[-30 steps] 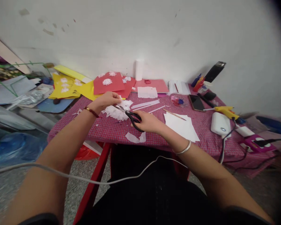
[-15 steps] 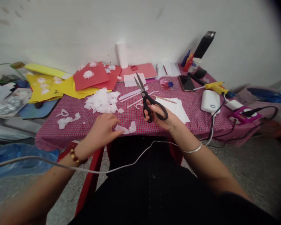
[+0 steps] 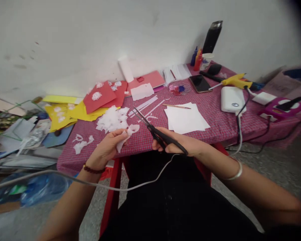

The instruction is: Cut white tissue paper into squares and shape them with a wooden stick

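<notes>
Between the thumb and fingers of my left hand (image 3: 113,144) is a thin white paper scrap (image 3: 132,129), raised near the table's front edge. My right hand (image 3: 172,142) is wrapped round the black handles of a pair of scissors (image 3: 156,131). The scissors' narrow blades point up and left, slightly parted, apart from the scrap. Just beyond my left hand lies a heap of small white paper pieces (image 3: 112,118). White paper strips (image 3: 146,104) lie past the blades. Some loose paper scraps (image 3: 81,146) rest left of my left hand.
White sheets (image 3: 187,118) with a pencil (image 3: 177,106) lie right of the scissors. Farther right are a phone (image 3: 200,83), a yellow glue gun (image 3: 234,81), a white box (image 3: 232,98) and a purple power strip (image 3: 281,108). Red envelopes (image 3: 100,97) lie back left. A white cable (image 3: 137,188) crosses my lap.
My left hand has picked up the paper scrap from the table edge. The scissors have come lower and tilted further left in my right hand. The view has shifted.
</notes>
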Motion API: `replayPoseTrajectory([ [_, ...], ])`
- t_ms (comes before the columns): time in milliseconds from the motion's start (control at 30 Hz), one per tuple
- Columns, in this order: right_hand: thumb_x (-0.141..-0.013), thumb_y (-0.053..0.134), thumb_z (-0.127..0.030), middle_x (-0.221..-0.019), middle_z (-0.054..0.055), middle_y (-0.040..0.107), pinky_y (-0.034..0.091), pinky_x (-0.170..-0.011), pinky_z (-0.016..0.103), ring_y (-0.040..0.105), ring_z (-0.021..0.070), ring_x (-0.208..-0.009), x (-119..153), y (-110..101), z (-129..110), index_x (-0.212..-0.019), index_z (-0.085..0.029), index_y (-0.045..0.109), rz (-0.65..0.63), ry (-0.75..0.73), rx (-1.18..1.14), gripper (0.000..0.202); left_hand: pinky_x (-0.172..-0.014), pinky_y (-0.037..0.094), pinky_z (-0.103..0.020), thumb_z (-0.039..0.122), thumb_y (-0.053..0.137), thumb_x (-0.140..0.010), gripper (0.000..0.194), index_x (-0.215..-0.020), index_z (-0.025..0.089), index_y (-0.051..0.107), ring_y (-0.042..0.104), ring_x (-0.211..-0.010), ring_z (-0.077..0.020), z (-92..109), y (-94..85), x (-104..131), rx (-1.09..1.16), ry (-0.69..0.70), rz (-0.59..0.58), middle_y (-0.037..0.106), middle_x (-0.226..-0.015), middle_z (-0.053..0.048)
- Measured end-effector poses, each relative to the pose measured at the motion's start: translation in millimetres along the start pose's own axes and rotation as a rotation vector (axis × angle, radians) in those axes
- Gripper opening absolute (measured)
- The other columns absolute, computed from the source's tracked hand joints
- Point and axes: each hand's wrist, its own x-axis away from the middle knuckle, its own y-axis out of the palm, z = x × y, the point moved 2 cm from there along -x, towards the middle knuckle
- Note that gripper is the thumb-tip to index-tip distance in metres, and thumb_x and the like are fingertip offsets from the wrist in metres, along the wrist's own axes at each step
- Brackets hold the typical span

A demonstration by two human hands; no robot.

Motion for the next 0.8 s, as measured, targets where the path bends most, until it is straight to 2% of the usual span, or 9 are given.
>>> replayPoseTrajectory([
  [67,-0.077,0.066,-0.018,-0.107,0.007,0.061,0.047,-0.086,0.034,0.06,0.0176,-0.098,7,1,4,-0.147,-0.019,0.026,-0.08,0.014,0.041,0.08,-0.052,0.038,-0.019,0.026,0.079,-0.066,0.02,-0.079,0.017,0.068,0.046,-0.053,-0.007,3,-8.9,7,0.094,-0.031,0.006,0.054,-0.06,0.003],
  [133,-0.082,0.067,-0.026,-0.107,0.007,0.06,0.047,-0.086,0.034,0.059,0.0173,-0.098,15,1,8,-0.146,-0.019,0.029,-0.121,0.043,0.048,0.075,-0.052,0.039,-0.019,0.024,0.079,-0.067,0.022,-0.086,0.017,0.07,0.045,-0.052,-0.0068,4,-16.7,13,0.153,-0.02,0.014,0.052,-0.058,0.004],
  [300,-0.088,0.064,-0.048,-0.1,0.006,0.057,0.047,-0.077,0.029,0.056,0.0153,-0.089,25,7,10,-0.141,-0.016,0.04,-0.145,0.21,0.085,0.067,-0.052,0.04,-0.02,0.024,0.077,-0.069,0.015,-0.082,0.019,0.07,0.046,-0.052,-0.008,5,-30.3,22,0.165,0.036,0.083,0.055,-0.059,0.003],
  [400,-0.086,0.064,-0.054,-0.098,0.006,0.058,0.048,-0.077,0.028,0.057,0.0146,-0.087,15,16,10,-0.138,-0.015,0.041,-0.145,0.232,0.038,0.07,-0.052,0.041,-0.021,0.025,0.079,-0.066,0.021,-0.085,0.021,0.073,0.05,-0.055,-0.0091,5,-34.9,24,0.105,0.053,0.152,0.061,-0.064,0.001],
  [467,-0.084,0.065,-0.056,-0.096,0.006,0.059,0.05,-0.076,0.027,0.059,0.0137,-0.084,4,20,12,-0.135,-0.015,0.044,-0.11,0.23,-0.044,0.069,-0.056,0.044,-0.022,0.027,0.079,-0.066,0.025,-0.09,0.023,0.075,0.055,-0.061,-0.0114,8,-35.6,27,-0.018,0.086,0.178,0.067,-0.073,-0.001],
  [567,-0.082,0.067,-0.056,-0.091,0.004,0.061,0.051,-0.068,0.025,0.061,0.0123,-0.077,-11,25,17,-0.124,-0.015,0.05,-0.07,0.259,-0.167,0.062,-0.065,0.047,-0.024,0.026,0.077,-0.069,0.027,-0.096,0.026,0.076,0.061,-0.078,-0.0158,16,-34.4,34,-0.266,0.17,0.175,0.071,-0.091,-0.004],
  [633,-0.081,0.069,-0.057,-0.088,0.004,0.062,0.051,-0.065,0.023,0.062,0.0117,-0.074,-19,28,19,-0.112,-0.015,0.054,-0.077,0.275,-0.239,0.054,-0.067,0.047,-0.024,0.025,0.076,-0.07,0.033,-0.103,0.026,0.075,0.063,-0.082,-0.0173,18,-34.3,37,-0.328,0.191,0.16,0.072,-0.095,-0.004],
  [733,-0.079,0.07,-0.057,-0.086,0.003,0.064,0.051,-0.062,0.023,0.063,0.0108,-0.07,-25,32,22,-0.098,-0.015,0.055,-0.106,0.29,-0.317,0.048,-0.059,0.046,-0.023,0.024,0.078,-0.067,0.045,-0.111,0.027,0.069,0.063,-0.072,-0.0156,10,-36.5,38,-0.207,0.123,0.146,0.07,-0.088,-0.002],
  [800,-0.077,0.071,-0.058,-0.084,0.003,0.064,0.051,-0.061,0.022,0.063,0.0105,-0.069,-28,35,23,-0.095,-0.015,0.055,-0.116,0.292,-0.347,0.049,-0.056,0.047,-0.023,0.026,0.08,-0.065,0.044,-0.107,0.026,0.067,0.062,-0.067,-0.0138,0,-36.5,35,-0.048,0.049,0.123,0.069,-0.086,-0.002],
])
